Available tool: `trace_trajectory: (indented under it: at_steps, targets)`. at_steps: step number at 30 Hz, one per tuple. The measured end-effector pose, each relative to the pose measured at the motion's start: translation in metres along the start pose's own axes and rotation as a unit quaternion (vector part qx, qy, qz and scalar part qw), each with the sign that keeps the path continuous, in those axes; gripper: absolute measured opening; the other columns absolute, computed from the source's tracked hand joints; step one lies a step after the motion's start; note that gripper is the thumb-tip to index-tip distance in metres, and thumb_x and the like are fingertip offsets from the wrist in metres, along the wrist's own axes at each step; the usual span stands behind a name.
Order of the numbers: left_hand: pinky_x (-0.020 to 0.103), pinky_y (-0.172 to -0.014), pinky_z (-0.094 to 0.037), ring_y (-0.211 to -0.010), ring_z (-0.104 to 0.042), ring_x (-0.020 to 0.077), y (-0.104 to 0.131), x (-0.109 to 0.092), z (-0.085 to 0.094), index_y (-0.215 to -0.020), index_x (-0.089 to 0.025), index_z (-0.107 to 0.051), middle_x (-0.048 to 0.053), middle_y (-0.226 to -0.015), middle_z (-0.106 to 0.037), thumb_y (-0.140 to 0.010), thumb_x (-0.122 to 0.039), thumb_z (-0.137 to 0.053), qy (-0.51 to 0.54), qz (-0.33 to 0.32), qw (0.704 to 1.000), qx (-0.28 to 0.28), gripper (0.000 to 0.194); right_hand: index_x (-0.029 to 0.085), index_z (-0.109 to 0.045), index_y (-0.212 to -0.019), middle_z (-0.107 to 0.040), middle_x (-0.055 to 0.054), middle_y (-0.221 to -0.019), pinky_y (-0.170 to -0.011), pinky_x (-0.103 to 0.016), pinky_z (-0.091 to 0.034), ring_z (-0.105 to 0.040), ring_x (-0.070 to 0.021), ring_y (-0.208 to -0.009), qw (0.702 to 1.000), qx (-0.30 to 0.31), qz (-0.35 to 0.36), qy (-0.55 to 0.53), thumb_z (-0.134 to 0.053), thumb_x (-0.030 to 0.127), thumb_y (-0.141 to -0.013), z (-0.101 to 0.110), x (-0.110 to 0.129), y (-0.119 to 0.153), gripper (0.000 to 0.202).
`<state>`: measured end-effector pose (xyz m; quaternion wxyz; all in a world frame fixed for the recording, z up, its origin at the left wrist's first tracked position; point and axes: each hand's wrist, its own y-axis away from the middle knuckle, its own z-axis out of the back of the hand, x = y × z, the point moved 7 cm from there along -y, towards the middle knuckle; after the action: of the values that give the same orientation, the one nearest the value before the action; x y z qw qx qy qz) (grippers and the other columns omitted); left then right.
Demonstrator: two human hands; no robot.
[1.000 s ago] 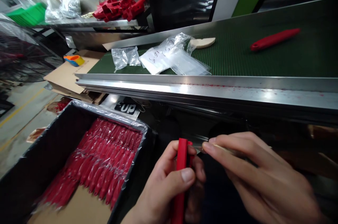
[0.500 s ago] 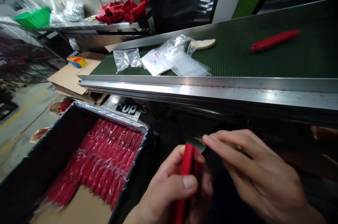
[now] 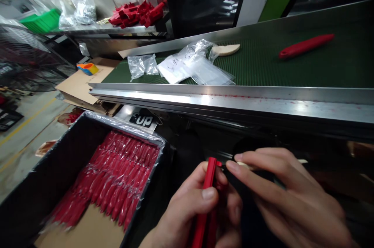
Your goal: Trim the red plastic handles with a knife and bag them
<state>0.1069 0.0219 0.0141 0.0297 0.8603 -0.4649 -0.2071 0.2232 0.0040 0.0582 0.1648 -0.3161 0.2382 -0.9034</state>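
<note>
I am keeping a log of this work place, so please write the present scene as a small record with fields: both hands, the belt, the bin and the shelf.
left hand: grips red part, thumb across it
right hand: pinches slim tool, mostly hidden, close to the part's upper end; contact unclear
belt: clear bags, pale curved piece, long red piece
bin: rows of wrapped red pieces, cardboard at near end
shelf: red pile, plastic bags, green tray
</note>
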Motion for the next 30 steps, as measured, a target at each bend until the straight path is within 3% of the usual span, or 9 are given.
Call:
trace_trajectory:
  at_steps: [2, 8, 14, 16, 20, 24, 27, 30]
  targets:
    - [0.009, -0.042, -0.038, -0.047, -0.05, 0.0014, -0.001, 0.001, -0.001, -0.104, -0.018, -0.05, 0.005, -0.083, -0.057, -0.093, -0.028, -0.05, 0.002, -0.004, 1.0, 0.0, 0.016, 0.022, -0.063, -0.123, -0.06, -0.008, -0.114, -0.079, -0.033, -0.049, -0.056, -0.0204, -0.103, 1.0, -0.018, 0.007, -0.005, -0.048, 0.003, -0.09, 0.002, 0.001, 0.001, 0.041]
    - [0.01, -0.042, -0.034, -0.043, -0.046, 0.0012, 0.001, 0.002, -0.005, -0.105, -0.018, -0.05, 0.005, -0.081, -0.058, -0.093, -0.029, -0.048, 0.013, -0.006, 1.0, -0.001, 0.017, 0.02, -0.06, -0.127, -0.056, -0.01, -0.119, -0.086, -0.035, -0.048, -0.054, -0.0216, -0.109, 0.999, 0.013, -0.008, -0.034, -0.051, -0.003, -0.086, 0.001, -0.001, 0.005, 0.047]
    - [0.015, -0.049, -0.036, -0.052, -0.058, 0.0076, 0.0, 0.013, 0.0, -0.1, -0.019, -0.051, 0.004, -0.082, -0.063, -0.093, -0.041, -0.047, 0.055, -0.003, 0.997, -0.057, 0.023, 0.021, -0.062, -0.121, -0.061, -0.01, -0.111, -0.081, -0.04, -0.048, -0.057, -0.0237, -0.102, 1.0, 0.003, 0.005, 0.027, -0.05, 0.004, -0.09, -0.004, 0.002, 0.003, 0.037]
    - [0.016, -0.049, -0.039, -0.052, -0.058, 0.0089, -0.002, 0.02, 0.001, -0.097, -0.018, -0.053, 0.003, -0.078, -0.063, -0.091, -0.047, -0.05, 0.073, 0.01, 0.996, -0.041, 0.03, 0.023, -0.062, -0.121, -0.062, -0.01, -0.109, -0.084, -0.043, -0.047, -0.057, -0.0244, -0.101, 0.998, -0.026, 0.005, 0.048, -0.048, 0.006, -0.092, -0.005, 0.002, 0.004, 0.037]
    - [0.015, -0.046, -0.04, -0.048, -0.056, 0.0093, -0.003, 0.033, 0.004, -0.091, -0.011, -0.06, 0.005, -0.063, -0.06, -0.091, -0.058, -0.041, 0.105, 0.062, 0.992, 0.017, 0.051, 0.022, -0.059, -0.127, -0.059, -0.01, -0.114, -0.086, -0.043, -0.045, -0.056, -0.0247, -0.104, 0.999, -0.017, 0.004, 0.05, -0.05, 0.004, -0.09, -0.008, -0.003, 0.008, 0.042]
    - [0.014, -0.049, -0.046, -0.06, -0.063, 0.0098, 0.001, 0.029, 0.007, -0.096, -0.011, -0.063, 0.006, -0.076, -0.062, -0.099, -0.047, -0.021, 0.192, 0.041, 0.98, 0.038, 0.055, 0.023, -0.061, -0.129, -0.059, -0.008, -0.115, -0.082, -0.032, -0.047, -0.059, -0.018, -0.098, 0.994, -0.079, -0.063, 0.049, -0.058, 0.0, -0.085, 0.01, -0.016, 0.008, 0.05]
    - [0.013, -0.054, -0.049, -0.069, -0.066, 0.0113, 0.003, 0.024, 0.002, -0.103, -0.01, -0.063, 0.008, -0.08, -0.062, -0.1, -0.045, -0.015, 0.188, 0.018, 0.978, 0.092, 0.059, 0.023, -0.062, -0.128, -0.059, -0.007, -0.116, -0.082, -0.03, -0.047, -0.059, -0.0164, -0.099, 0.994, -0.061, -0.078, 0.044, -0.059, 0.002, -0.086, 0.009, -0.021, 0.008, 0.046]
    - [0.014, -0.056, -0.051, -0.068, -0.068, 0.0109, 0.002, 0.022, 0.003, -0.105, -0.011, -0.061, 0.008, -0.088, -0.063, -0.101, -0.044, -0.011, 0.173, 0.01, 0.982, 0.068, 0.061, 0.02, -0.063, -0.125, -0.059, -0.008, -0.114, -0.082, -0.028, -0.047, -0.059, -0.0158, -0.1, 0.995, -0.059, -0.078, 0.025, -0.058, 0.0, -0.086, 0.004, -0.025, 0.012, 0.044]
